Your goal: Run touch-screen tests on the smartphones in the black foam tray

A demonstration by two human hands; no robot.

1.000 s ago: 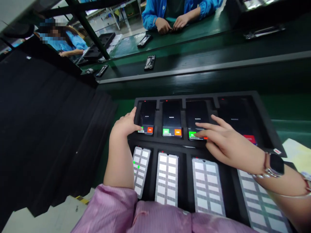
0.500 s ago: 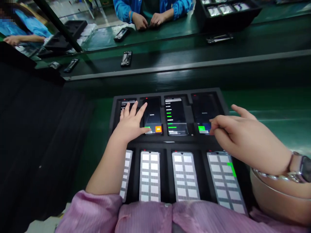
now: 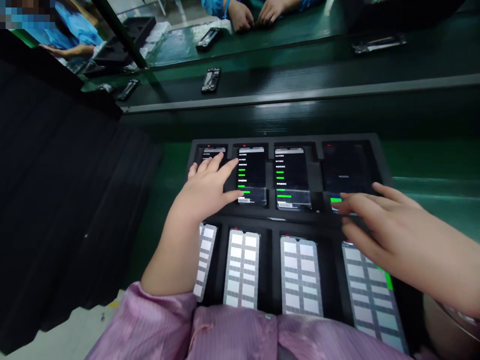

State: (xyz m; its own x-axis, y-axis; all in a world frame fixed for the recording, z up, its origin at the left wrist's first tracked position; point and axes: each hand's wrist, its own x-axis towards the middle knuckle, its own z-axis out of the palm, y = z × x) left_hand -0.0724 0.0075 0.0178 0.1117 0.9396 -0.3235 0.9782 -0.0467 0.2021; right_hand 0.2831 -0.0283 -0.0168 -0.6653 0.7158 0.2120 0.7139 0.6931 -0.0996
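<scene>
left hand: fingers spread, thumb tip on far-row phone 2 | right hand: fingers loosely spread, index tip on far-row phone 4 | both seated in black tray, desk | we judge: light, stiff, slick fragile glass; lift by side edges

The tray is lying on the surface, holding a far row and a near row of four phones each, with the conveyor lying behind it.

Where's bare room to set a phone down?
Green bench right of the tray, and a narrower strip between tray and black cover. The tray is crowded: eight phones, left hand and right hand over its top row.
</scene>
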